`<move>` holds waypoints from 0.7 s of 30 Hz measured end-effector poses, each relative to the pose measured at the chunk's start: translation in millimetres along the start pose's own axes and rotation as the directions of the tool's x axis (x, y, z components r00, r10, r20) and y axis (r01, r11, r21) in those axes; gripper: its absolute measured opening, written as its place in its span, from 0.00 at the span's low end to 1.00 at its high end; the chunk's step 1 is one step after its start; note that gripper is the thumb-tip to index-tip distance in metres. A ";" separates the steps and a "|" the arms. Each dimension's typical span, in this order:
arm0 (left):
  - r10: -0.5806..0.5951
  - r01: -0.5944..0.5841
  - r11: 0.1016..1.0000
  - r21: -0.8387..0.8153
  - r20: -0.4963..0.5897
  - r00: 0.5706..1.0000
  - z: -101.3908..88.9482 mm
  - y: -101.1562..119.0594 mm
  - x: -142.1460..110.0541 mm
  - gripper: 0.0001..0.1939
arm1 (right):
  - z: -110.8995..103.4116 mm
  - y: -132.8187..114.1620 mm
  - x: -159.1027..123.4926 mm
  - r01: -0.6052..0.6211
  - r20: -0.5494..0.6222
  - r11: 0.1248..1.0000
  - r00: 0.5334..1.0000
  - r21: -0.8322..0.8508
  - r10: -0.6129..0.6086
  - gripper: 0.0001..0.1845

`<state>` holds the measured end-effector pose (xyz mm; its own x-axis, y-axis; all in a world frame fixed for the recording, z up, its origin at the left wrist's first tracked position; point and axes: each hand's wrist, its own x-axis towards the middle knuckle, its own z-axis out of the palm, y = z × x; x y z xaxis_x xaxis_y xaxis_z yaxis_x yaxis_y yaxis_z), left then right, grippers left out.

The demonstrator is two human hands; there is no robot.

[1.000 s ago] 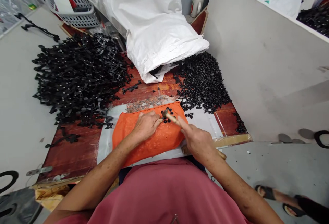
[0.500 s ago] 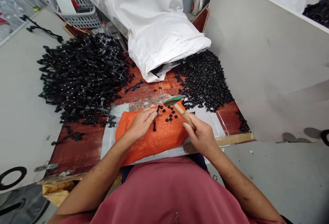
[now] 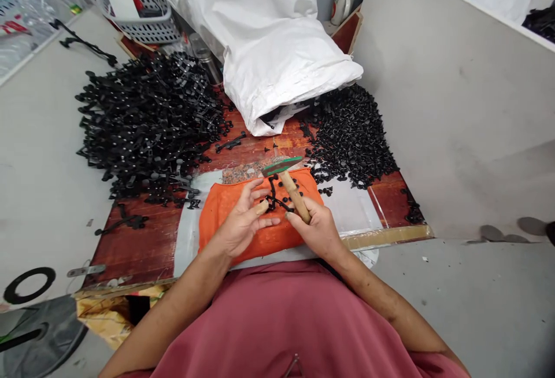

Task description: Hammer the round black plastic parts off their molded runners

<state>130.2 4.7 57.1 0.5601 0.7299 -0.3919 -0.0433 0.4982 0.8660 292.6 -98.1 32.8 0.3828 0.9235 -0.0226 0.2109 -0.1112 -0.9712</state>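
My right hand (image 3: 314,225) is wrapped round the wooden handle of a hammer (image 3: 293,193), whose green-edged head lies over the far side of an orange cloth pad (image 3: 217,216). A branched black plastic piece (image 3: 273,196) is between my hands, one arm reaching my right fingertips. My left hand (image 3: 245,219) is turned partly palm up with fingers spread, its thumb beside the piece; whether it touches it I cannot tell. Several small round black caps (image 3: 285,199) sit on the pad, some hidden behind the hammer.
Left of the pad rises a heap of branched black parts (image 3: 147,129); to the right lies a heap of small black studs (image 3: 351,135). A white sack (image 3: 286,71) lies open-mouthed between them. Grey panels (image 3: 459,112) flank the red-brown table (image 3: 143,245). A basket (image 3: 150,28) and mug (image 3: 344,5) stand behind.
My left hand has opened from its pinch on the black piece and turned palm up. The piece now lies between both hands. The hammer has shifted slightly left with my right hand.
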 end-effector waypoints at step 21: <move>0.646 -0.298 0.532 0.793 -0.153 0.748 -26.3 9.1 -13.8 0.13 | -9.5 -9.9 -11.4 -0.058 -0.012 0.987 0.998 0.147 0.060 0.06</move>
<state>100.4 11.5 62.3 0.2644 0.9391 0.2194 0.4661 -0.3236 0.8235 294.7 -111.0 44.9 0.4058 0.9106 -0.0783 0.0539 -0.1093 -0.9925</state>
